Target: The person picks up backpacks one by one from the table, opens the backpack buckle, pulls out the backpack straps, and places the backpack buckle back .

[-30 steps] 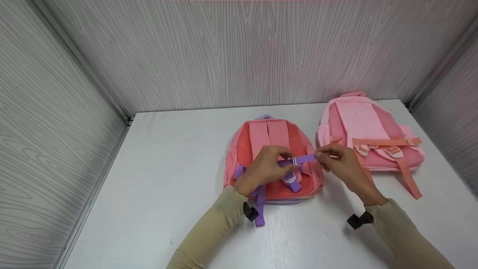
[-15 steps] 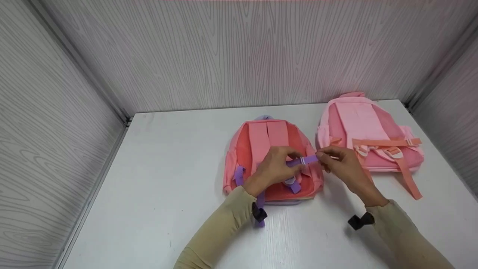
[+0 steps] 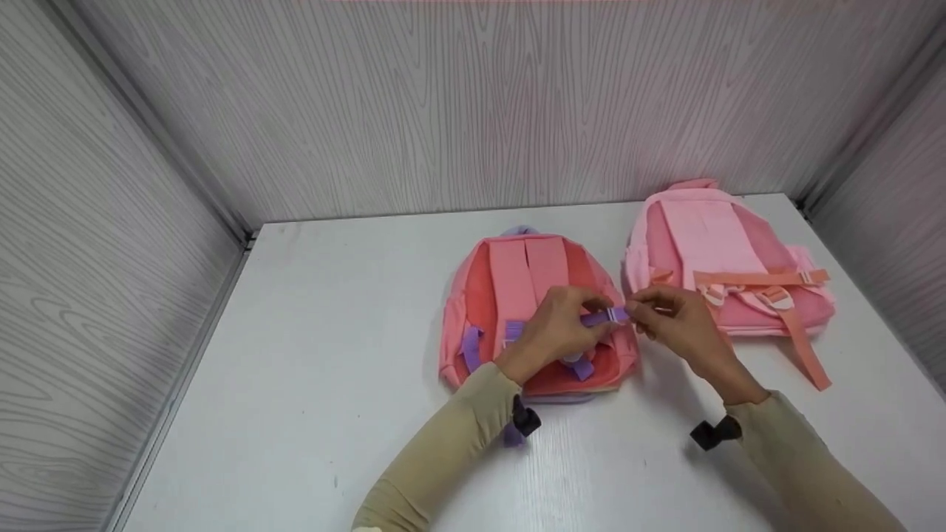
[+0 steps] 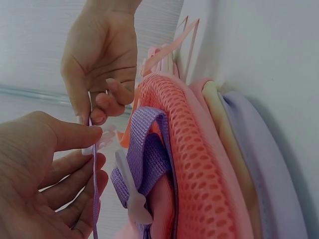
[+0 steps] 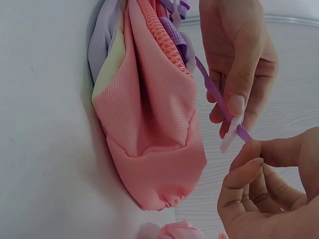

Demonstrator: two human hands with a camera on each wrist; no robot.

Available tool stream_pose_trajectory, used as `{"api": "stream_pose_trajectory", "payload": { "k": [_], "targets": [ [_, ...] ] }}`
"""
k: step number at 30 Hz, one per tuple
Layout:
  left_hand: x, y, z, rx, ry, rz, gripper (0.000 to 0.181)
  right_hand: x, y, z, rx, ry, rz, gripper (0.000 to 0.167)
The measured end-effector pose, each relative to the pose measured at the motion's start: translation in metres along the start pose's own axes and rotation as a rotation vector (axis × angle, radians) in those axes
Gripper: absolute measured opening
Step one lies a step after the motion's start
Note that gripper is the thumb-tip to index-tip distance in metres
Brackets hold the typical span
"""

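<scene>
A coral-pink backpack (image 3: 510, 273) with purple straps lies on the white table, its strap side facing up. Above its lower right part, my left hand (image 3: 558, 325) pinches a purple webbing strap (image 5: 214, 92) between thumb and fingers, right at a white buckle (image 5: 230, 133). The strap's short free end is pinched by my right hand (image 3: 672, 321), thumb against forefinger, just past that buckle. Both hands nearly meet there, and the strap between them looks taut. Another white buckle (image 4: 130, 191) with purple webbing hangs at the backpack's lower side in the left wrist view.
A lighter pink backpack (image 3: 713, 236) with orange straps (image 3: 805, 347) lies at the right, close beside the coral one. Wood-grain panels (image 3: 473, 103) stand behind the table and along both sides.
My left hand has slid to the right along the strap with the white buckle, towards my right hand. The free end between them has become shorter. My right hand stays almost in place.
</scene>
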State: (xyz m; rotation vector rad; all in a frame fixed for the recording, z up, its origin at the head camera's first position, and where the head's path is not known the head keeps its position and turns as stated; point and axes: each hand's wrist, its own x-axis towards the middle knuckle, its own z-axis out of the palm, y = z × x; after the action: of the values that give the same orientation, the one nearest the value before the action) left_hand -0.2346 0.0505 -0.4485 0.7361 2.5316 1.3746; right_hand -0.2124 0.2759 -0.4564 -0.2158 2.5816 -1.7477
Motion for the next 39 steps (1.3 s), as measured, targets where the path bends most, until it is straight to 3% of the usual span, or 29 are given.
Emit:
{"api": "stream_pose_trajectory", "payload": {
  "k": [7, 14, 29, 39],
  "targets": [
    [0.006, 0.002, 0.008, 0.069, 0.006, 0.012, 0.035, 0.000, 0.004, -0.002, -0.065, 0.012, -0.026, 0.021],
    [0.009, -0.005, 0.016, 0.150, 0.015, 0.041, 0.031, 0.002, 0.008, 0.001, -0.121, -0.002, 0.001, 0.017],
    [0.006, -0.006, 0.016, 0.182, 0.005, -0.020, 0.029, 0.002, 0.012, 0.004, -0.117, -0.004, 0.014, 0.018],
    [0.004, -0.006, 0.009, 0.200, 0.003, -0.064, 0.029, 0.006, 0.010, 0.002, -0.154, -0.017, 0.013, 0.019]
  ]
}}
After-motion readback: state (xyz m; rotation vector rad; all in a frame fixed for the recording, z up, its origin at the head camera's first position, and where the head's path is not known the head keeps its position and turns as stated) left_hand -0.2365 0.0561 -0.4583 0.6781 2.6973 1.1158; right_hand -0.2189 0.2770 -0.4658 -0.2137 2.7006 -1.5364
